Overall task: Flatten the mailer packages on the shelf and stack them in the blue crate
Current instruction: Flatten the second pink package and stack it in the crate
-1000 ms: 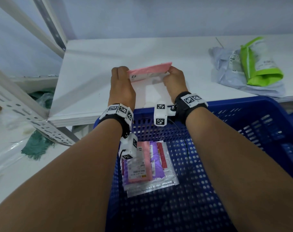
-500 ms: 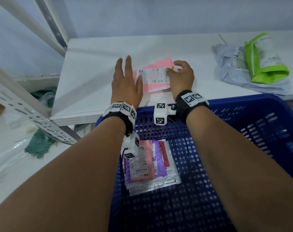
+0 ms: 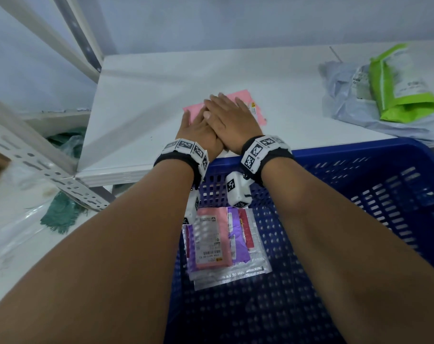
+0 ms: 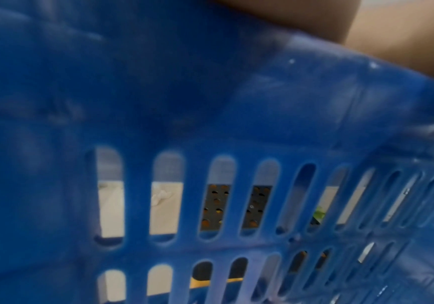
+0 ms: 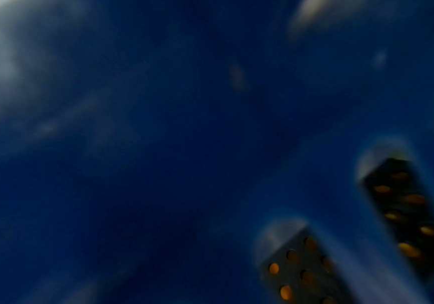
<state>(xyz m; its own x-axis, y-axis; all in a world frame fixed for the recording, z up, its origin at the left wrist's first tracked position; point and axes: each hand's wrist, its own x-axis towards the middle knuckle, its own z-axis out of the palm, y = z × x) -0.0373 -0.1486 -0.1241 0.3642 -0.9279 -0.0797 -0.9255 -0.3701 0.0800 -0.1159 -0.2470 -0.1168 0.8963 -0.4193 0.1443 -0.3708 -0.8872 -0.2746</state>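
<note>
Pink mailer (image 3: 257, 112) lies flat on the shelf (image 3: 146, 100) beneath both grips, right hand (image 3: 229, 120) over left hand (image 3: 198, 131), fingers straight.

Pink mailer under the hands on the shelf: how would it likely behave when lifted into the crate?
The pink mailer lies thin and flat beneath the stacked right hand and left hand, so it is probably light and floppy, sagging if held by one edge. Its plastic-looking skin on the smooth shelf may slide easily.
</note>
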